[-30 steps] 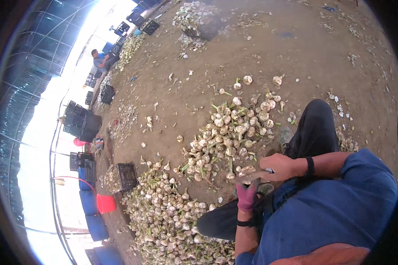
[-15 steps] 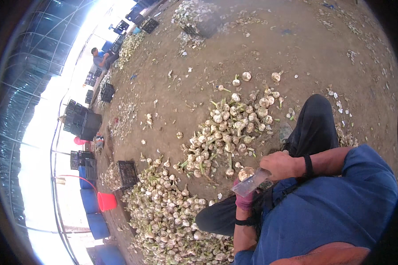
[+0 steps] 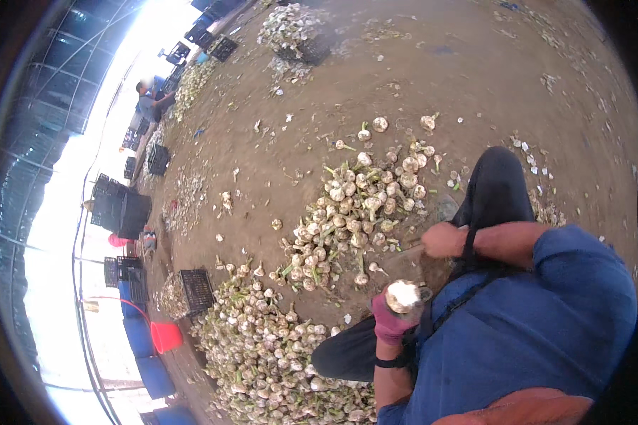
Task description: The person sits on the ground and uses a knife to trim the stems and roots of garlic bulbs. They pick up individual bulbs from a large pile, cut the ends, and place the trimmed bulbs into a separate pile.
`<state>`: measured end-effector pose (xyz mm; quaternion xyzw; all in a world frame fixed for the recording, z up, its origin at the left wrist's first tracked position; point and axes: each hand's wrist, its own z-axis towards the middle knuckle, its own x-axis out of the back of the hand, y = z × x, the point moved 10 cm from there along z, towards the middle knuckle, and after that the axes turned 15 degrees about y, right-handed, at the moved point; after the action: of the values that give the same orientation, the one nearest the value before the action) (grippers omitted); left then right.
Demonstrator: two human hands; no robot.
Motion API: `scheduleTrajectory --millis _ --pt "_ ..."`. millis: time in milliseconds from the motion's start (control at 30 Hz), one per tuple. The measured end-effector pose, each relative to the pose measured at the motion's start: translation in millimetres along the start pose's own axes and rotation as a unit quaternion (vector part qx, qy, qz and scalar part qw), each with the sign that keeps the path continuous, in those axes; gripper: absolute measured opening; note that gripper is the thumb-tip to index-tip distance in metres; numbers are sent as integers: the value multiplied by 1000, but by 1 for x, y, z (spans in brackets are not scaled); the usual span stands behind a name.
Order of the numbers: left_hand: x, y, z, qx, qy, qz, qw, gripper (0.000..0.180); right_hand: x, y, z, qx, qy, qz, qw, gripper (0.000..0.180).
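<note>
My left hand (image 3: 388,322), in a pink-purple glove, grips a garlic bulb (image 3: 403,295) whose bright pale face is turned up. Bare and closed, my right hand (image 3: 443,240) is a short way beyond it, apart from the bulb. A knife (image 3: 407,250) sticks out leftward from that fist, thin and smeared by motion. Just ahead of both hands lies a loose pile of garlic bulbs (image 3: 354,205) with cut green stems. A larger garlic heap (image 3: 276,347) spreads to the left of my bent knee.
A black crate (image 3: 196,290) stands behind the large heap, and a red bucket (image 3: 166,337) beside blue bins (image 3: 154,375) at the left. Farther off are stacked black crates (image 3: 131,212) and a seated person (image 3: 150,105). Garlic skins litter the dirt floor (image 3: 475,85).
The knife, held over the bulb before, has swung away with my right hand, which moved slightly outward. The bulb's pale face now shows in my left hand. The whole view has shifted slightly.
</note>
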<state>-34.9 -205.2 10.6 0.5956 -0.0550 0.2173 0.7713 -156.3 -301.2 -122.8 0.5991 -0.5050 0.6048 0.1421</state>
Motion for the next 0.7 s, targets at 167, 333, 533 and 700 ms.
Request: scheduleTrajectory --millis 167,333,533,700 --pt "16 -23 14 40 15 3 999 40 49 -21 4 5 107 138 985 34" --pt "19 -61 -5 125 45 15 991 48 58 -45 -3 15 131 278 952 47" --pt "0 -53 -6 221 -70 211 950 51 62 -81 -14 38 62 312 947 61" --pt "20 -46 -10 245 79 -93 962 50 57 -65 -11 -72 47 474 876 54"
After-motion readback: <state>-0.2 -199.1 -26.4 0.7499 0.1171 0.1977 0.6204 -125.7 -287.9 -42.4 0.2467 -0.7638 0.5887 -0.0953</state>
